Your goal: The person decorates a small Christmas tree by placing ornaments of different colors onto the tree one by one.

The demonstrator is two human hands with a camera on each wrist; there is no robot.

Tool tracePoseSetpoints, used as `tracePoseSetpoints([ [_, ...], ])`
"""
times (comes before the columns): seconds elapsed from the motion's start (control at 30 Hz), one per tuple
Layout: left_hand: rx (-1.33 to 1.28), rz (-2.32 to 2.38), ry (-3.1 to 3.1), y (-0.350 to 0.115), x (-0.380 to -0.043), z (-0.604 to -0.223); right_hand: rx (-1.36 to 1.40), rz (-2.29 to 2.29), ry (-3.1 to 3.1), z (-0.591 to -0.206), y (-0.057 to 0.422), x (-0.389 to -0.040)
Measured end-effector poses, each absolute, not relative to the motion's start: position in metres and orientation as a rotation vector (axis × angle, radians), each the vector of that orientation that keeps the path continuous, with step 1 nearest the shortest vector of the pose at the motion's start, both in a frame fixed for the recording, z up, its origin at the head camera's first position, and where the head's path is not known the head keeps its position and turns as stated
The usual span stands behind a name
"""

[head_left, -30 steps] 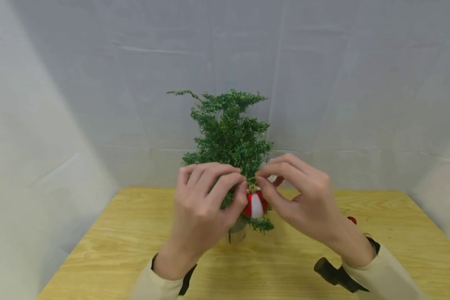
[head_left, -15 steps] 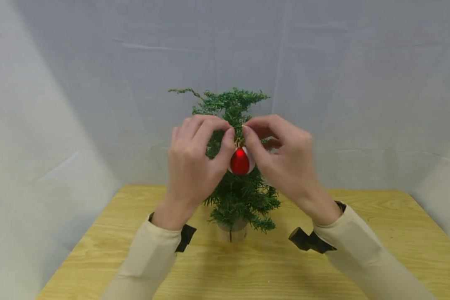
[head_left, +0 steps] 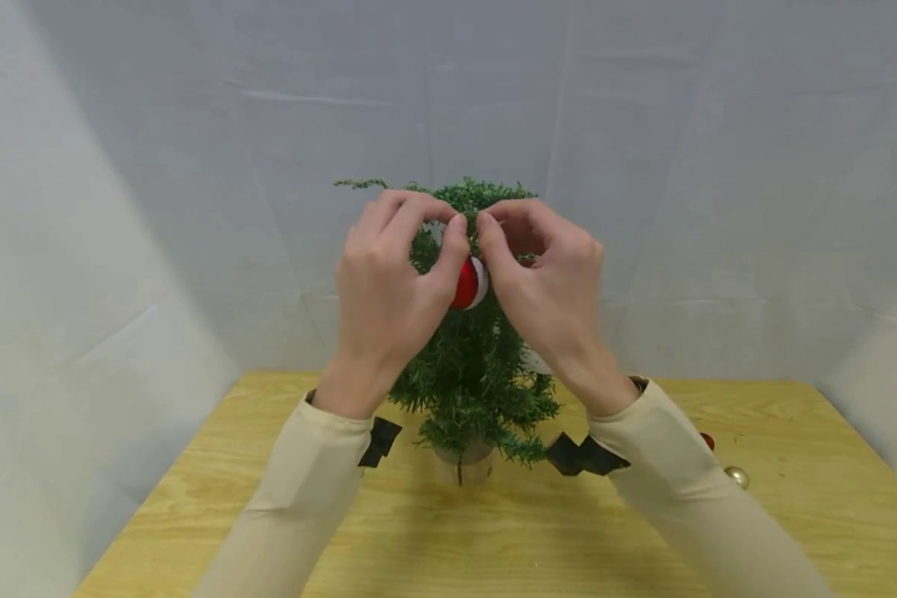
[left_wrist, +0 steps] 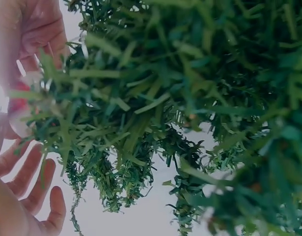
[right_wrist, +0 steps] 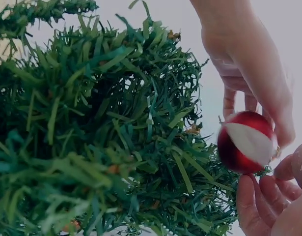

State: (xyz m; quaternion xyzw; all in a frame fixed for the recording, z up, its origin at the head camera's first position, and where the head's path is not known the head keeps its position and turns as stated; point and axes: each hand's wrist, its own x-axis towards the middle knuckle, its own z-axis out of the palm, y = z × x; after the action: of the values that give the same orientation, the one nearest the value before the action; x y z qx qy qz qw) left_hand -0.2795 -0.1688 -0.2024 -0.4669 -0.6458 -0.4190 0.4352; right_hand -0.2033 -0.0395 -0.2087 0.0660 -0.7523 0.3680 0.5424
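A glossy red and white Christmas bauble [head_left: 465, 284] hangs in front of the upper part of a small artificial Christmas tree [head_left: 467, 349]. Above it, my left hand [head_left: 396, 291] pinches its string between thumb and forefinger. My right hand [head_left: 546, 291] pinches at the string from the other side, its fingertips close to the left ones. The string itself is hidden by the fingers. In the right wrist view the bauble [right_wrist: 246, 142] shows right beside the branch tips. Green branches [left_wrist: 141, 88] cover most of the left wrist view, with a bit of the bauble behind them.
The tree stands in a pot [head_left: 462, 465] on a wooden table [head_left: 433, 540]. A gold ball [head_left: 737, 477] and a small red ornament [head_left: 708, 441] lie by the right sleeve. Part of a white ornament [head_left: 536, 359] shows behind the right wrist. Pale sheeting [head_left: 374, 100] surrounds the table.
Both hands have risen with the bauble from the tree's lower right to its upper middle. The bauble has turned, and the fingertips now cover the gold string.
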Motion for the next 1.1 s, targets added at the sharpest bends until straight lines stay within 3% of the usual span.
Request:
tracePoseSetpoints([
  [0.5,-0.993,-1.117,-1.906,-0.167,-0.272,-0.189,0.023,0.830,-1.807,-0.202,-0.045,-0.211],
  [1.1,-1.100,-1.135,-1.938,-0.189,-0.272,-0.199,0.071,0.821,-1.935,-0.207,-0.043,-0.197],
])
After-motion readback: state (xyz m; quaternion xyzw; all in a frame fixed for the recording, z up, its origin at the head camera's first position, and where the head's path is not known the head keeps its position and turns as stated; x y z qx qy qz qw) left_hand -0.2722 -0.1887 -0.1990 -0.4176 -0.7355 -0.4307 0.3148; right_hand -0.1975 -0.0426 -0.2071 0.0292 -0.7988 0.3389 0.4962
